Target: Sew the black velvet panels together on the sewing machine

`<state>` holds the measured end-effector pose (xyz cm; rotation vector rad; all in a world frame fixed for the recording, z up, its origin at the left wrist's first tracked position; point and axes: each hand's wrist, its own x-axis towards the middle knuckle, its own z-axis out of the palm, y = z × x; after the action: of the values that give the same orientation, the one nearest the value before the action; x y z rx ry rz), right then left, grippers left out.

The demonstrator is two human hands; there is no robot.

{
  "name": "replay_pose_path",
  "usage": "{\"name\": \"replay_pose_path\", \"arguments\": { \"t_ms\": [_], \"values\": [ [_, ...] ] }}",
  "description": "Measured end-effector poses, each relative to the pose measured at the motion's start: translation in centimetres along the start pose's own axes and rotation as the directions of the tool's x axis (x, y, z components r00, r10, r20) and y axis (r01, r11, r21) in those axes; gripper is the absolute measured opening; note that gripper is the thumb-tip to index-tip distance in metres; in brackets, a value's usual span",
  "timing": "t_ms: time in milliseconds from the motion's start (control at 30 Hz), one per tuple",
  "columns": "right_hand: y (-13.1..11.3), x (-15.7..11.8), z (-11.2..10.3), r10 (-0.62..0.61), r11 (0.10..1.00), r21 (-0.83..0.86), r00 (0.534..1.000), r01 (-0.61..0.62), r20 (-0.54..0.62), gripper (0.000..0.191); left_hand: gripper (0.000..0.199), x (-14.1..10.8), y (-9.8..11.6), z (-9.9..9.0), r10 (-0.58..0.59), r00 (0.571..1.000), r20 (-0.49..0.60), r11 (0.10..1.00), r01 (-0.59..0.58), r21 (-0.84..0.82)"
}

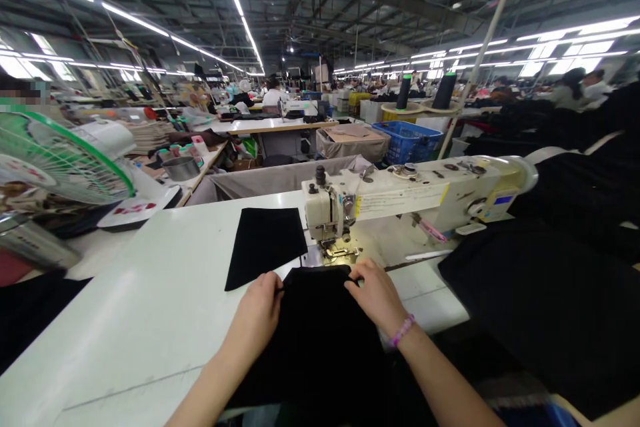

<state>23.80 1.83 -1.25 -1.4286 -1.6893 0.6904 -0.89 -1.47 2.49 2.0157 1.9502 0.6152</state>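
Note:
A piece of black fabric (320, 333) stretches between my two hands at the front of the sewing machine (400, 197). My left hand (260, 307) pinches its upper left corner. The upper right corner is gripped by my right hand (373, 290), with a pink-purple bead bracelet on that wrist. The fabric's far edge lies just short of the lit needle area (340, 253), and its lower part hangs over the table's front edge. Beyond my left hand, a second black fabric panel (267, 240) lies flat on the white table (150, 293), close to the machine head.
A green fan (65, 153) and a metal flask (35, 240) stand at the left. More black cloth (545, 307) is heaped at the right. Behind the machine are thread cones (404, 92), a blue basket (410, 139) and a cloth-covered box (353, 141). People sit farther back.

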Motion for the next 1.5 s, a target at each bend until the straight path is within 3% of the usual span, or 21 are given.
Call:
{"name": "replay_pose_path", "arguments": {
  "t_ms": [133, 300, 433, 633, 733, 867, 967, 1233, 1433, 1500],
  "values": [
    [0.2, -0.6, -0.1, 0.038, 0.979, 0.201, 0.999, -0.032, -0.026, 0.009, 0.009, -1.5, 0.8, -0.3, -0.058, 0.973, -0.224, 0.909, -0.041, -0.414],
    [-0.2, -1.5, -0.7, 0.118, 0.864, 0.487, 0.992, -0.128, 0.051, 0.035, 0.016, -3.1, 1.6, -1.7, -0.172, 0.983, -0.064, 0.605, 0.055, -0.794],
    [-0.4, -2.0, -1.2, 0.209, 0.788, 0.599, 0.977, -0.143, -0.042, 0.039, 0.02, -3.7, 1.6, -2.4, -0.225, 0.972, -0.071, 0.528, 0.061, -0.847],
    [0.0, -3.0, -1.6, 0.266, 0.822, 0.549, 0.954, -0.15, -0.137, 0.04, 0.021, -4.4, 1.4, -3.1, -0.248, 0.944, -0.22, 0.633, -0.014, -0.774],
    [-0.8, -3.2, -1.9, 0.384, 0.71, 0.667, 0.918, -0.226, -0.097, 0.048, 0.018, -4.8, 1.9, -3.5, -0.307, 0.91, -0.279, 0.633, -0.024, -0.773],
    [-2.5, -3.2, -2.4, 0.548, 0.488, 0.813, 0.837, -0.318, -0.001, 0.053, 0.023, -5.0, 2.9, -3.7, -0.481, 0.847, -0.227, 0.491, 0.046, -0.87],
    [-3.3, -3.2, -2.7, 0.564, 0.439, 0.846, 0.826, -0.303, 0.003, 0.049, 0.027, -5.0, 3.3, -3.7, -0.514, 0.837, -0.188, 0.415, 0.051, -0.908],
    [-2.7, -3.5, -3.1, 0.544, 0.48, 0.825, 0.839, -0.298, -0.014, 0.047, 0.028, -5.0, 3.2, -3.6, -0.508, 0.835, -0.21, 0.407, 0.018, -0.913],
    [-3.2, -3.7, -3.6, 0.337, 0.738, 0.654, 0.93, -0.166, -0.145, 0.034, 0.034, -4.9, 2.7, -3.9, -0.523, 0.819, -0.236, 0.386, -0.02, -0.922],
    [-3.8, -3.6, -3.8, 0.26, 0.77, 0.629, 0.954, -0.109, -0.152, 0.027, 0.038, -4.9, 2.4, -4.1, -0.55, 0.801, -0.235, 0.367, -0.021, -0.93]
  ]
}}
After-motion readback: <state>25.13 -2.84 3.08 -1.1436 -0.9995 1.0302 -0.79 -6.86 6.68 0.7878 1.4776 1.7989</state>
